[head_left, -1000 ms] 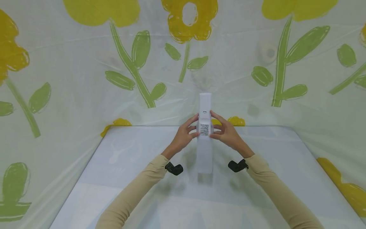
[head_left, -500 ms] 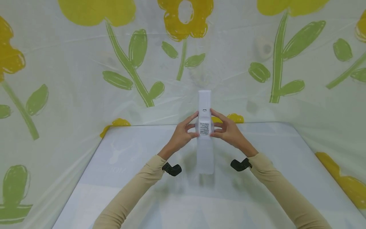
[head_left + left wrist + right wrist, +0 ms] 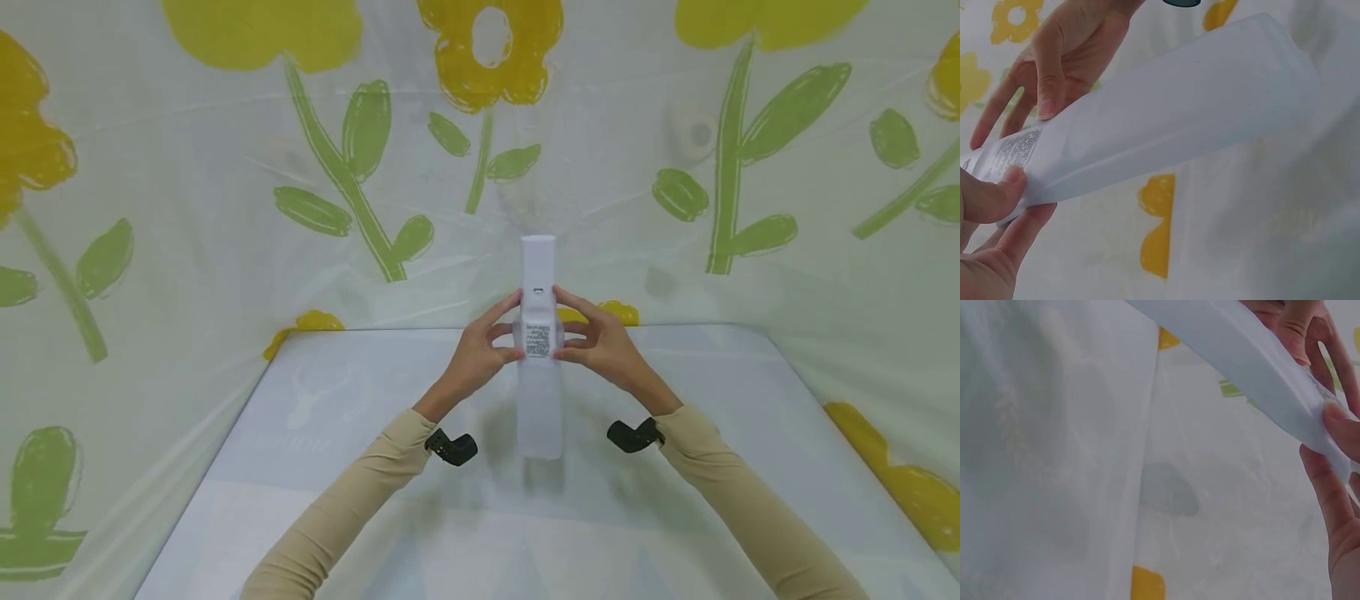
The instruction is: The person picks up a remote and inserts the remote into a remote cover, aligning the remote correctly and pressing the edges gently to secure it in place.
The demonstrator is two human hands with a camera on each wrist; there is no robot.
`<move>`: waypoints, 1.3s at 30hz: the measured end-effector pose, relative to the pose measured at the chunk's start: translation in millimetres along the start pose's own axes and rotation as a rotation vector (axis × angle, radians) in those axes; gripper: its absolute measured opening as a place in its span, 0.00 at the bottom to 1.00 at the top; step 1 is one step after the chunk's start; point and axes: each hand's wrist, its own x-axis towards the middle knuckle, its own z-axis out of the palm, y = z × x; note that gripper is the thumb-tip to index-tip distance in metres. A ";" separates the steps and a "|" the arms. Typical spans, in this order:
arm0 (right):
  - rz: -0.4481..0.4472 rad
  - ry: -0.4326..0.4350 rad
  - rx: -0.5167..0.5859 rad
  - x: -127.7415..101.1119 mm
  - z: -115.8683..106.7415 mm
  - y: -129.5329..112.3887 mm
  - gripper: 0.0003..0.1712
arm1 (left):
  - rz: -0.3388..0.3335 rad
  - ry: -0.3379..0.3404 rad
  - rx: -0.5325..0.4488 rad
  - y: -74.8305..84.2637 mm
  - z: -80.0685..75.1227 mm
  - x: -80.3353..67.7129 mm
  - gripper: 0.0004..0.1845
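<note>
Because both hands pinch the white remote control (image 3: 538, 333) at the same place, its labelled mid-section, the body is supported evenly from two sides and kept clear of the table (image 3: 315, 467). The left hand (image 3: 480, 354) closes thumb and fingertips on the left edge of the casing; the left wrist view shows the thumb (image 3: 988, 199) pressed on the near face beside the printed label (image 3: 1013, 150), with fingers curled beneath. The right hand (image 3: 600, 346) mirrors this hold on the right edge; in the right wrist view its thumb (image 3: 1342, 428) bears on the face and the fingers wrap behind. Neither hand is slack: each one pinches the remote.

The grip at mid-length appears chosen to keep the label side turned toward the wearer and to leave both ends free. The remote is held in the air above the far middle of the table, between the two hands.

Its long axis runs near to far along the scene's centre line. The narrower end with the small slot (image 3: 537, 291) points far and upward toward the flowered plastic sheet (image 3: 225, 208); the broader plain end (image 3: 538, 433) points near and down, hanging above the table surface. Black wrist mounts (image 3: 450, 446) sit at the beige sleeve cuffs (image 3: 390, 475) on either side
</note>
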 end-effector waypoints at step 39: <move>-0.014 0.005 0.041 -3.3 7.4 5.0 0.47 | -0.008 -0.011 -0.003 29.8 -2.9 -13.3 0.40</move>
